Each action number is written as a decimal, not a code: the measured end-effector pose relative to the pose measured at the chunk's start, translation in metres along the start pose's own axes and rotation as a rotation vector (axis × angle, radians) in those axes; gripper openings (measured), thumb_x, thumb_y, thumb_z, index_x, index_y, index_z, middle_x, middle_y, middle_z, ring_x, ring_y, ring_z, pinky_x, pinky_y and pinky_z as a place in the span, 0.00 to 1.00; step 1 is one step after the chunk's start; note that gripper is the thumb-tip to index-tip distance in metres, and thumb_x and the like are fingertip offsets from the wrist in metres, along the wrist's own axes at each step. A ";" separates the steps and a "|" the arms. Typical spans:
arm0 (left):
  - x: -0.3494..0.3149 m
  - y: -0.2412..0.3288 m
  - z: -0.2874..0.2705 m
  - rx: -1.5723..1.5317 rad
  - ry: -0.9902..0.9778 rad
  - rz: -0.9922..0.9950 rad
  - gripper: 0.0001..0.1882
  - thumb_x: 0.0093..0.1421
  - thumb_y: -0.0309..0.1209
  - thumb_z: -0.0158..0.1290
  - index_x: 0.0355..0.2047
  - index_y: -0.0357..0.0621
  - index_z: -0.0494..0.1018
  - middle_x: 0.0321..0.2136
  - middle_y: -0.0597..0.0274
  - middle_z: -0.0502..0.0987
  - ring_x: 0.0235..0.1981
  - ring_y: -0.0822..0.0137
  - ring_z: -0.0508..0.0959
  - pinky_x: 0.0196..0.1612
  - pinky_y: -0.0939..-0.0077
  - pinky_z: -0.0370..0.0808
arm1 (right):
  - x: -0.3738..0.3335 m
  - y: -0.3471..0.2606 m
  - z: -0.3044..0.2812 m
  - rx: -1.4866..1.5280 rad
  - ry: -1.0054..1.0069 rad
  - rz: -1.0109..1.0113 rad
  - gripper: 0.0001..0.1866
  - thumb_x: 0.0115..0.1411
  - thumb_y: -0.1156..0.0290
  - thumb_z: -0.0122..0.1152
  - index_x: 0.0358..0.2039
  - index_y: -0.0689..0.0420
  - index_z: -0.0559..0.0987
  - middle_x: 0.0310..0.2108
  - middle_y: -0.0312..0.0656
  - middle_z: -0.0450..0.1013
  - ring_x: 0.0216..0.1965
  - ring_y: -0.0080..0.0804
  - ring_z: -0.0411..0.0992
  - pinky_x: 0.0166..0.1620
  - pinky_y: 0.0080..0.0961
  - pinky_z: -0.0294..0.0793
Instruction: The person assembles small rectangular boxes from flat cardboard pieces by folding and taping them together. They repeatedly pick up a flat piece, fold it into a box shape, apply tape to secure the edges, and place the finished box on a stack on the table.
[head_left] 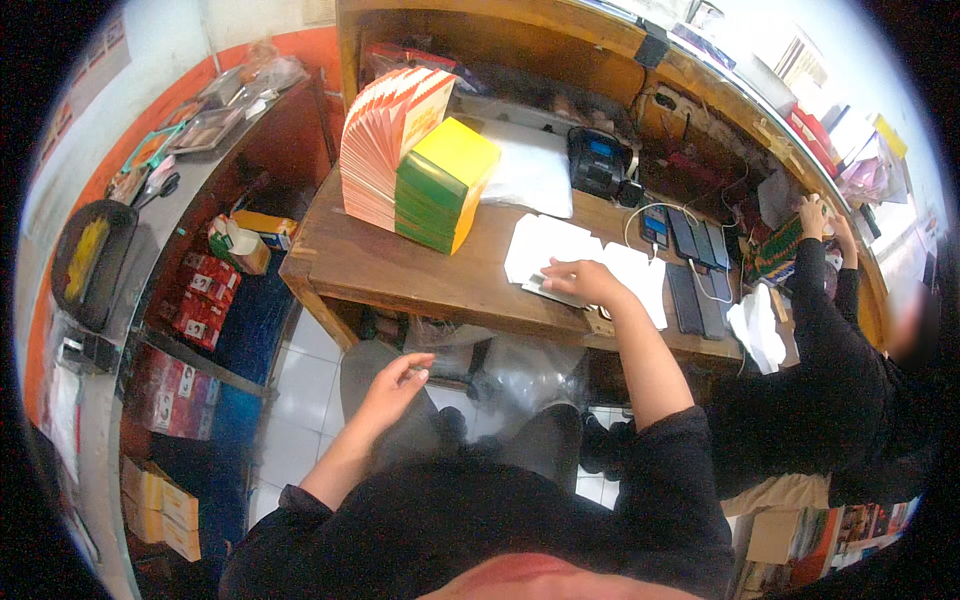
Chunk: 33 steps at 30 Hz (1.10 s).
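My right hand rests on flat white card pieces near the front edge of the wooden desk. Its fingers are stretched over them, and the undersides of the fingers are partly hidden. More white card lies just to the right, beside that wrist. My left hand hovers above my lap in front of the desk, fingers loosely apart and holding nothing visible. Behind the cards and to the left stands a block of yellow and green folded pieces, against a fanned stack of orange and white ones.
Several phones with white cables lie right of the cards. A dark device stands behind. At the right, a co-worker's hands hold a green and yellow stack. Shelves with boxes run along the left. The desk is wooden.
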<state>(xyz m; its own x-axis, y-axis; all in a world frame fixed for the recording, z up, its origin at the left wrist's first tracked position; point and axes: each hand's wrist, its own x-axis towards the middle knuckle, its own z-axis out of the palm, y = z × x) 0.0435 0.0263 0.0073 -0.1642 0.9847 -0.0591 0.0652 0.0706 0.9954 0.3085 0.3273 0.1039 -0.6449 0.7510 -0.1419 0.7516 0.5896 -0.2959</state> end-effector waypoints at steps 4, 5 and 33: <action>0.004 0.007 0.011 -0.028 -0.028 0.011 0.16 0.64 0.31 0.52 0.53 0.45 0.73 0.48 0.64 0.75 0.41 0.73 0.72 0.47 0.77 0.70 | -0.005 -0.010 0.001 -0.084 0.048 -0.024 0.17 0.59 0.64 0.57 0.49 0.45 0.80 0.45 0.45 0.78 0.46 0.46 0.76 0.49 0.38 0.75; 0.003 0.007 0.012 -0.027 -0.031 0.001 0.16 0.64 0.31 0.52 0.52 0.45 0.73 0.48 0.64 0.75 0.40 0.73 0.73 0.46 0.77 0.70 | -0.008 -0.011 0.004 -0.165 0.080 -0.054 0.17 0.58 0.67 0.57 0.49 0.46 0.80 0.45 0.45 0.78 0.45 0.45 0.77 0.48 0.38 0.75; -0.007 0.059 0.044 -0.100 0.050 -0.066 0.12 0.63 0.30 0.56 0.43 0.35 0.71 0.28 0.63 0.77 0.18 0.76 0.76 0.22 0.81 0.73 | -0.144 -0.163 0.080 0.386 0.528 -0.270 0.07 0.49 0.76 0.66 0.30 0.53 0.80 0.32 0.41 0.77 0.34 0.41 0.77 0.34 0.33 0.77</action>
<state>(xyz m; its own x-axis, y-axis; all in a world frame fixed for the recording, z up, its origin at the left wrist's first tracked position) 0.0917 0.0302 0.0629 -0.2140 0.9690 -0.1231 -0.0454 0.1161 0.9922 0.2678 0.0996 0.0974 -0.5748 0.6948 0.4322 0.4087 0.7014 -0.5839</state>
